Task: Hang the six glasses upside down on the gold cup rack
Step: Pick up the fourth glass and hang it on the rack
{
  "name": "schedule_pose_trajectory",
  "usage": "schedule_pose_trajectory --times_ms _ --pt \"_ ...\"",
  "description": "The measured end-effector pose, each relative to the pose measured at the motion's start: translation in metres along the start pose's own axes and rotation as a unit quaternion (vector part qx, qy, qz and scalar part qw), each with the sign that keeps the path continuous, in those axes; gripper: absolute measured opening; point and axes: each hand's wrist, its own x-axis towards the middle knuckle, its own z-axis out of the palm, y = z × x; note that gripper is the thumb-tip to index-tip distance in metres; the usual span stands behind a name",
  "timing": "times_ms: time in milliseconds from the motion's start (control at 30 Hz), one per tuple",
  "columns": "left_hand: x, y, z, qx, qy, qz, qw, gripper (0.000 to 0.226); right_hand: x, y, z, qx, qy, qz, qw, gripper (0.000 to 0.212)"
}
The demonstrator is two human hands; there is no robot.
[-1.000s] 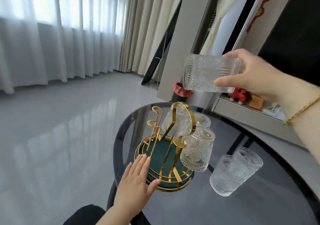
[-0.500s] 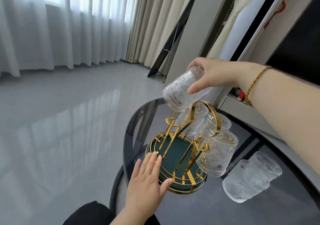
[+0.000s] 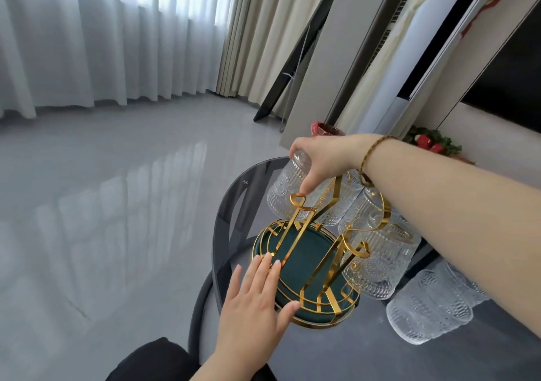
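The gold cup rack with a dark green round base stands on the round dark glass table. My right hand grips the bottom of a ribbed clear glass, held mouth-down at the rack's far left side, by a gold hook. My left hand lies flat and open against the near rim of the base. Other clear glasses hang upside down on the rack's right side, partly hidden by my right forearm. Two glasses stand on the table to the right of the rack.
The table edge curves close to the left of the rack, with glossy grey floor beyond. A wall unit with red decorations stands behind the table. White curtains hang at the far side of the room.
My right hand has carried the glass from high on the right down to the rack's far left side and turned it mouth-down. The left hand stays on the base.
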Motion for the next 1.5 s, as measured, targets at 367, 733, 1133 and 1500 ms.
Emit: schedule_pose_trajectory --times_ms 367,733,1133,1500 --pt "0.004 -0.004 0.015 0.017 0.046 0.006 0.999 0.102 0.007 -0.005 0.01 -0.039 -0.011 -0.012 0.999 0.077" --pt "0.005 -0.005 0.012 0.016 0.029 -0.01 0.999 0.095 -0.001 -0.002 0.006 -0.024 0.012 -0.001 1.0 0.08" --pt "-0.015 0.008 0.002 0.018 0.053 0.038 0.998 0.109 -0.115 0.055 -0.006 0.141 0.183 0.01 0.973 0.061" --pt "-0.039 0.095 0.033 -0.024 0.044 0.227 0.973 0.038 -0.228 0.126 0.133 0.355 0.377 0.108 0.849 0.041"
